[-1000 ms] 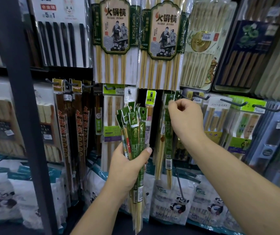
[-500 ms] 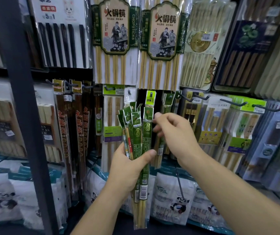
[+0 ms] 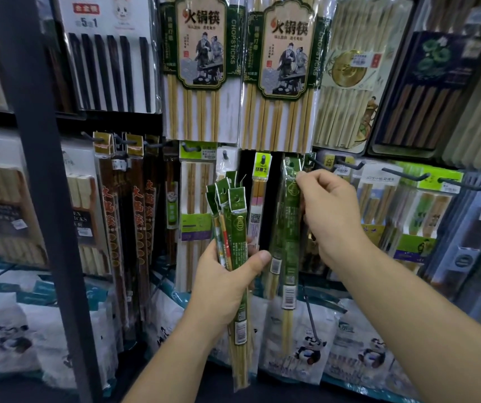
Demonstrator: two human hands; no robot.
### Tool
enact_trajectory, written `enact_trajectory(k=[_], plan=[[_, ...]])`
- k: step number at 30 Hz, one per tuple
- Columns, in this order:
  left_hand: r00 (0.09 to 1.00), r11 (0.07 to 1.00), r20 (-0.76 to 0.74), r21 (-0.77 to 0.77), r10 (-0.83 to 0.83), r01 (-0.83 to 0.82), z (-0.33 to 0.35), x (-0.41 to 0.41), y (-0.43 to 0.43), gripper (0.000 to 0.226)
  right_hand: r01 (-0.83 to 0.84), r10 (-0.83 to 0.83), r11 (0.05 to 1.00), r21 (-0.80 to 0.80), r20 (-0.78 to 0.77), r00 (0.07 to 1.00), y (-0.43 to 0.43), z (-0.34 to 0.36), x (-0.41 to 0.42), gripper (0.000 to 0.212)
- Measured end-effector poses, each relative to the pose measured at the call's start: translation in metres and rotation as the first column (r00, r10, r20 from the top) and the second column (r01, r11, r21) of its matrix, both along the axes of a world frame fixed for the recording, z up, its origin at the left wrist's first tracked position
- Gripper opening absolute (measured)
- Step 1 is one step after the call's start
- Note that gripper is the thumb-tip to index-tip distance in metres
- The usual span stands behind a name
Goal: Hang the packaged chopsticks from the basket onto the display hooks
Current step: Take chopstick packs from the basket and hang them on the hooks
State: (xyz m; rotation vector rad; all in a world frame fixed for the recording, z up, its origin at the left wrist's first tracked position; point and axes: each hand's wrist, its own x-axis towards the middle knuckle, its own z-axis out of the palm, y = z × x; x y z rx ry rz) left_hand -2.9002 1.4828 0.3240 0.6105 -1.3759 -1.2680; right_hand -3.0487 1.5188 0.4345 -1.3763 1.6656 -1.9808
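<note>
Fingers (image 3: 306, 181) of my right hand (image 3: 332, 216) pinch the header of one green chopstick pack (image 3: 289, 234), right of frame centre. Its top is raised just beside a dark display hook (image 3: 320, 164); whether the hole has caught the hook I cannot tell. My left hand (image 3: 224, 286) is clamped round the spare bundle (image 3: 237, 225) of the same green packs at centre frame, thumb across the front.

I judge this the hanging step. Next the hole needs lining up with the hook tip and the pack sliding back, then another pulled from the bundle. The basket is out of view.

Above, two big packs (image 3: 201, 68) read "火锅筷" and "CHOPSTICKS". A pack of dark sticks (image 3: 108, 68) at upper left shows "5" and "1", and a card (image 3: 379, 178) at right reads "JOY·HER".
</note>
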Motion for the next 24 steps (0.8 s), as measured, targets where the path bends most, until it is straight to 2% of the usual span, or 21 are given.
enact_trajectory(k=[13,21,24], plan=[[0.999,1.000,0.047,-0.023,0.003,-0.001,-0.002,0.002,0.000,0.034,0.096,-0.098,0.995,-0.040,-0.050,0.994,-0.009,-0.004,-0.006,0.038],[0.999,0.999,0.030,-0.035,-0.012,0.013,0.003,0.004,0.003,0.055,0.160,-0.159,0.987,0.007,-0.105,0.982,-0.018,-0.013,-0.015,0.041],[0.999,0.999,0.044,-0.037,-0.021,0.023,0.003,0.005,0.004,0.050,0.187,-0.185,0.982,0.006,-0.090,0.979,-0.018,-0.018,-0.015,0.041]])
